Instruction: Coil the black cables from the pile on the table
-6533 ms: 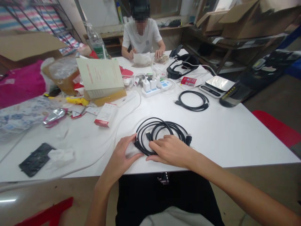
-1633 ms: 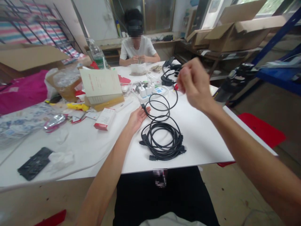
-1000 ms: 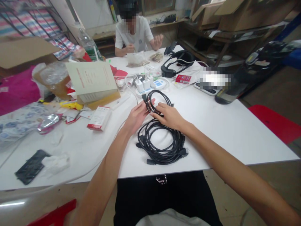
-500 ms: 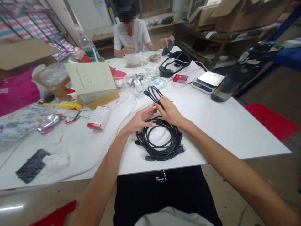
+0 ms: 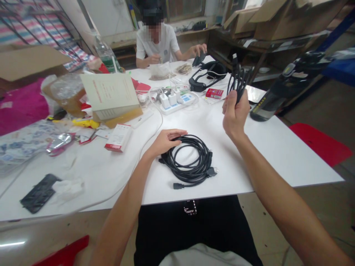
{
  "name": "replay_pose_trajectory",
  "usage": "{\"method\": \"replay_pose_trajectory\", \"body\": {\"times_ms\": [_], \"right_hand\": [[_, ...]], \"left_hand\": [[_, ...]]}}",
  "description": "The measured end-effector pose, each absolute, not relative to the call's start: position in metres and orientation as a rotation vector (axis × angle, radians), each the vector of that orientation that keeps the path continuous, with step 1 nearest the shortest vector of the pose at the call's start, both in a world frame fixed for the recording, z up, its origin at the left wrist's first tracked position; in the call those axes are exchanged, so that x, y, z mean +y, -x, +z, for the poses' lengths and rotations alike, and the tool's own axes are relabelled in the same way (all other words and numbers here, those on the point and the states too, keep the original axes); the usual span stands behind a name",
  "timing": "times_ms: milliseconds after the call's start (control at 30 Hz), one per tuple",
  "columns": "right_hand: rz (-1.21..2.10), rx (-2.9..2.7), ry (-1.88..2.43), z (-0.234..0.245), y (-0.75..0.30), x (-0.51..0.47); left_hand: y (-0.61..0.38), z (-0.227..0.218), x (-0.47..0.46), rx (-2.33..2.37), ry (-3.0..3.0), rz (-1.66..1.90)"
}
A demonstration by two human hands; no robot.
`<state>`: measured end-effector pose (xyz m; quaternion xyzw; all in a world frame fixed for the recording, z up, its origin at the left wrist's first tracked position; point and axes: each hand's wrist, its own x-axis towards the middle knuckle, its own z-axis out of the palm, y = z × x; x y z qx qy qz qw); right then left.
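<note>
A pile of coiled black cables (image 5: 191, 162) lies on the white table (image 5: 271, 147) near its front edge. My left hand (image 5: 165, 142) rests flat on the left side of the pile, fingers stretched out. My right hand (image 5: 235, 112) is raised above the table to the right, closed round a bunched black cable (image 5: 238, 79) whose loops stick up out of the fist.
A white power strip (image 5: 179, 101) with chargers, a black headset (image 5: 206, 75), a scale (image 5: 253, 94) and a red box (image 5: 215, 93) lie beyond. Boxes, a book (image 5: 111, 94) and wrappers crowd the left. A person sits at the far end. A black tray (image 5: 39, 193) lies front left.
My right hand has lifted the bunched cable off the table, up and to the right. My left hand has settled onto the pile of cables.
</note>
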<state>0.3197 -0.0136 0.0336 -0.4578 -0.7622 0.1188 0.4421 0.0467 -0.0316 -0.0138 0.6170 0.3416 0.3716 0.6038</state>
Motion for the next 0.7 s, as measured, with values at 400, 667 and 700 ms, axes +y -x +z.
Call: {"method": "replay_pose_trajectory", "body": {"times_ms": [400, 667, 700], "right_hand": [[0.041, -2.437, 1.098, 0.005, -0.259, -0.055], [0.048, -2.604, 0.917, 0.0, -0.258, -0.055], [0.048, -2.604, 0.898, 0.0, -0.259, -0.055]], "left_hand": [[-0.026, -0.026, -0.005, 1.094, -1.362, 1.25], [-0.022, -0.03, 0.001, 1.144, -1.298, 1.281], [-0.021, -0.03, 0.002, 1.146, -1.244, 1.294]]}}
